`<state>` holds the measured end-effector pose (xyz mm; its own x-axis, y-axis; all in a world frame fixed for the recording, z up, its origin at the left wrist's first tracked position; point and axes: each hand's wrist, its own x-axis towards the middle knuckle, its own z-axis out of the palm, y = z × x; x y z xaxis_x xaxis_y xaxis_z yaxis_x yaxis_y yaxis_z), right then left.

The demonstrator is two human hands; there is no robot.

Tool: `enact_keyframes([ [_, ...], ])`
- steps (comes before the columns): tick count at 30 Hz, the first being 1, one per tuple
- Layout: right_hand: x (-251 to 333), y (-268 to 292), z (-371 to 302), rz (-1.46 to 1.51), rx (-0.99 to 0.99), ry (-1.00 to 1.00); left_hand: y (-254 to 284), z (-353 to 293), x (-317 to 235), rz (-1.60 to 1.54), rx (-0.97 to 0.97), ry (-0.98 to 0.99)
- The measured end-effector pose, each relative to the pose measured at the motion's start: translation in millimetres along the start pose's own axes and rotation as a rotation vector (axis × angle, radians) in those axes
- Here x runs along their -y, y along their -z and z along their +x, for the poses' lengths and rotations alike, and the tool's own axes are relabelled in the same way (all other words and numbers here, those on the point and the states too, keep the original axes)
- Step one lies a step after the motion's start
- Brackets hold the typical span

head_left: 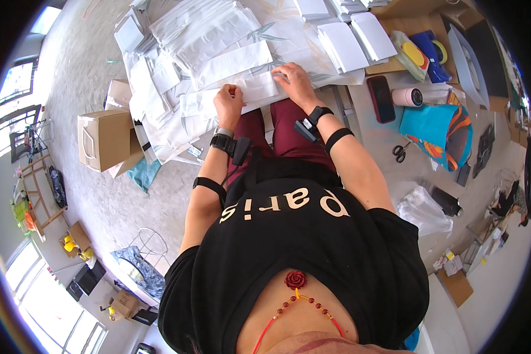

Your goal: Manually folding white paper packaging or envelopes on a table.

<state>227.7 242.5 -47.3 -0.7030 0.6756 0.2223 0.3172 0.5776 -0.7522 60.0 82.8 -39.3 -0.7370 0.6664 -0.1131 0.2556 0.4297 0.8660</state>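
A long white plastic sleeve [258, 87] lies across the near edge of the table in front of me. My left hand [228, 105] is over its left part, with fingers curled and pinched together on it. At the sleeve's right end is my right hand [296, 82], its fingers bent but apart, the tips at the sleeve's edge. Just beyond lies another white sleeve [233, 64], flat on the table. Farther back a thick pile of clear-white sleeves [203, 29] is spread out. Left of my left hand lie more loose white pieces [144, 85].
White card stacks [342, 47] stand at the table's far right. A phone [381, 99], a pink cup [407, 97] and a blue bag [433, 133] sit on the right, with black scissors [400, 153] nearer. A cardboard box [105, 140] is left of the table [171, 147].
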Motion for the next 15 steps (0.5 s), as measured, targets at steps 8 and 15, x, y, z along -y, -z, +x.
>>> enact_keyframes([
  [8, -1.6, -8.2, -4.1, -0.115, -0.004, 0.033, -1.1, 1.4, -0.5, -0.022, 0.005, 0.011],
  [15, -4.6, -8.1, -5.2, -0.155, 0.002, 0.044, -1.3, 2.9, -1.8, -0.016, 0.015, 0.036],
])
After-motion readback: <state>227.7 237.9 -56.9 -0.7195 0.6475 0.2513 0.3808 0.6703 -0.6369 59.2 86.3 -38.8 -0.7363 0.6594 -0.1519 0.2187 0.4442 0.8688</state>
